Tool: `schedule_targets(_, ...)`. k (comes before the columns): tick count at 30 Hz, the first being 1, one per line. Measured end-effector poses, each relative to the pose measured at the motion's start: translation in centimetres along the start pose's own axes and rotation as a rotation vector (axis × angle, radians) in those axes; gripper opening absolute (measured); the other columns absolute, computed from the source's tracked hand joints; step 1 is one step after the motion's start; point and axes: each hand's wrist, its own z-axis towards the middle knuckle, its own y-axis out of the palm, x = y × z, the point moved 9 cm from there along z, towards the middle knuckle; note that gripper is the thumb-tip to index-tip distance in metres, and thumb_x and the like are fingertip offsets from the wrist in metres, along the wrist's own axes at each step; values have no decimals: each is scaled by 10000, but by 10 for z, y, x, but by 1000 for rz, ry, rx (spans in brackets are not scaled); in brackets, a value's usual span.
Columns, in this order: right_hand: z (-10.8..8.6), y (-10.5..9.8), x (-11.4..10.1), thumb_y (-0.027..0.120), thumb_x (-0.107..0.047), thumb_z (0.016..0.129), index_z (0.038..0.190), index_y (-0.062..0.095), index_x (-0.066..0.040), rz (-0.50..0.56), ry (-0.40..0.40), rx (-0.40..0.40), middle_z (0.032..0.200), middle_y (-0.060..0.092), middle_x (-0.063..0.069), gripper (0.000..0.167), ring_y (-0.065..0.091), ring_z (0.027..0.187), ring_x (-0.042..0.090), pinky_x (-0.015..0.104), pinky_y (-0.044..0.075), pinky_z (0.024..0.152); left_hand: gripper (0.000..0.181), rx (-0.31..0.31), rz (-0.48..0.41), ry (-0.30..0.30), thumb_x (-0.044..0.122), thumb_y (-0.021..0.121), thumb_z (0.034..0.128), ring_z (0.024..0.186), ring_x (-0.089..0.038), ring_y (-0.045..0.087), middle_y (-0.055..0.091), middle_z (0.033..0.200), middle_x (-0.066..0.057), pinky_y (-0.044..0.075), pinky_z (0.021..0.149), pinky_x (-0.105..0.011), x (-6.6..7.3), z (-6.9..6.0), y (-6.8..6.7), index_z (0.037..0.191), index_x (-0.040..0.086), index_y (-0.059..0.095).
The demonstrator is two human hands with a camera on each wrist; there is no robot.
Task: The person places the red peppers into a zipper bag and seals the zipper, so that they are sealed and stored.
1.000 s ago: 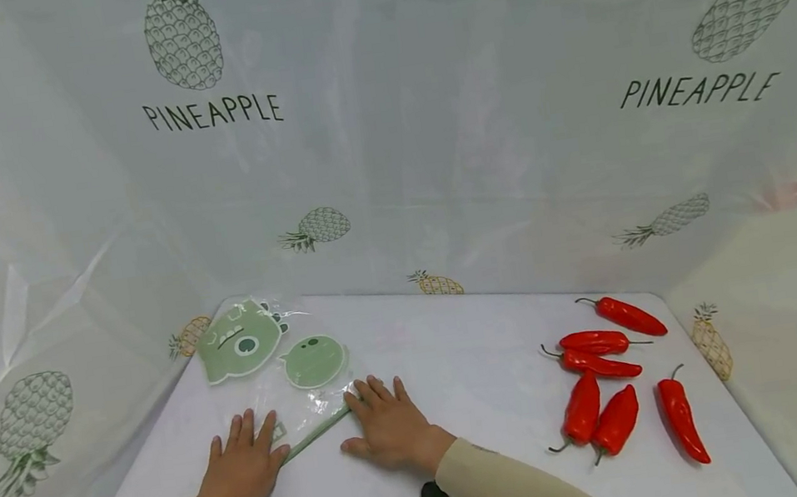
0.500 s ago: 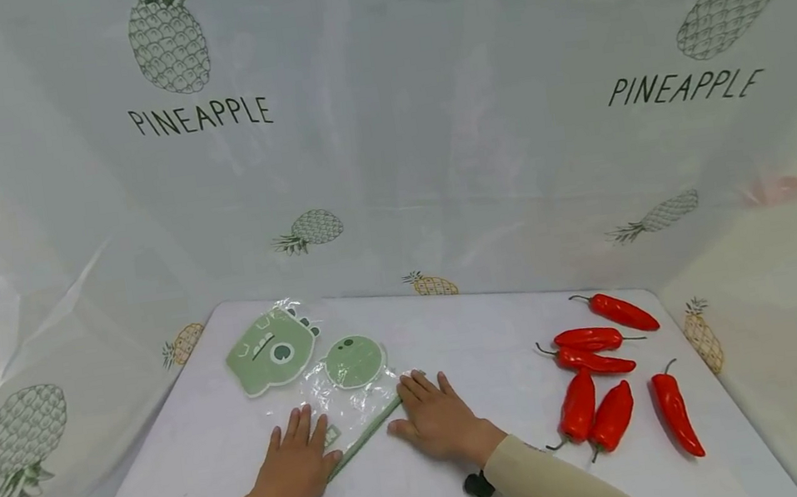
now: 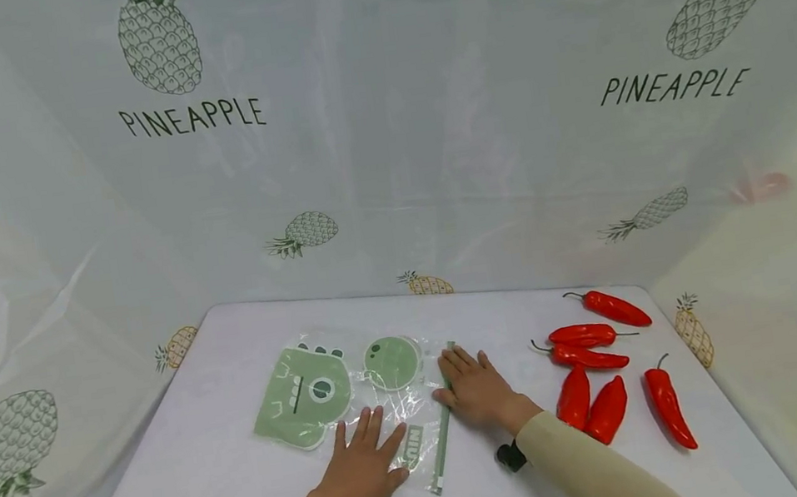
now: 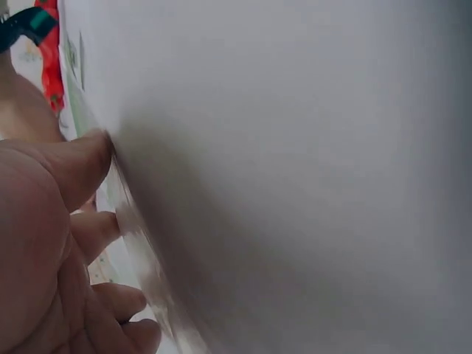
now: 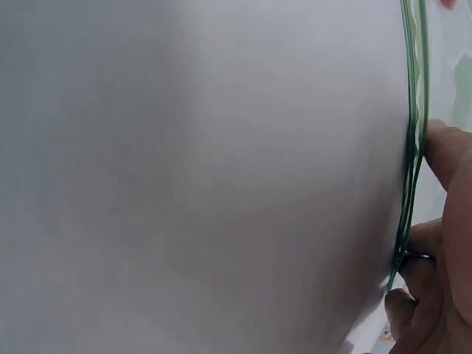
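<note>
A clear zip bag (image 3: 404, 403) printed with a green cartoon dinosaur lies flat on the white table, its green zip strip (image 3: 442, 448) facing right. My left hand (image 3: 360, 472) rests with spread fingers on the bag's near edge. On the upper end of the zip strip lies my right hand (image 3: 477, 389), fingers fairly straight. In the right wrist view the green strip (image 5: 413, 147) shows layered edges beside the right fingertips (image 5: 435, 136). The left wrist view shows the left thumb (image 4: 92, 155) touching the bag's edge.
Several red chili peppers (image 3: 667, 410) lie at the right of the table (image 3: 194, 477); two are partly hidden behind the right sleeve (image 3: 593, 466). A pineapple-print curtain (image 3: 381, 116) encloses the back and sides.
Both hands have slid right across the table with the bag beneath them. The bag has turned clockwise, so its zip strip now runs nearly straight up and down.
</note>
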Motion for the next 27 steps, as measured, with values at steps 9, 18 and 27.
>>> schedule_targets(9, -8, 0, 4, 499, -505, 1096, 1629, 365, -41, 50, 39, 32, 1708, 324, 172, 720, 245, 1604, 386, 662, 219, 1289, 678, -27, -19, -42, 558, 580, 1026, 1578, -490, 243, 329, 1690, -234, 199, 1135, -881, 12, 12, 7, 1599, 213, 472)
schedule_targets(18, -28, 7, -10, 546, -535, 1068, 1614, 396, -41, 62, 23, 47, 1691, 355, 179, 751, 301, 1581, 395, 670, 278, 1264, 698, -15, -41, -95, 562, 601, 1017, 1566, -526, 235, 327, 1681, -261, 198, 1122, -895, 11, 19, 10, 1593, 186, 479)
schedule_targets(27, -58, 0, -15, 660, -452, 1024, 1589, 424, -19, 75, 19, 121, 1644, 423, 201, 749, 437, 1494, 404, 588, 408, 1221, 589, 35, 9, -143, 469, 781, 909, 1404, -544, 480, 572, 1471, -279, 426, 1052, -795, 9, 34, -13, 1364, 106, 689)
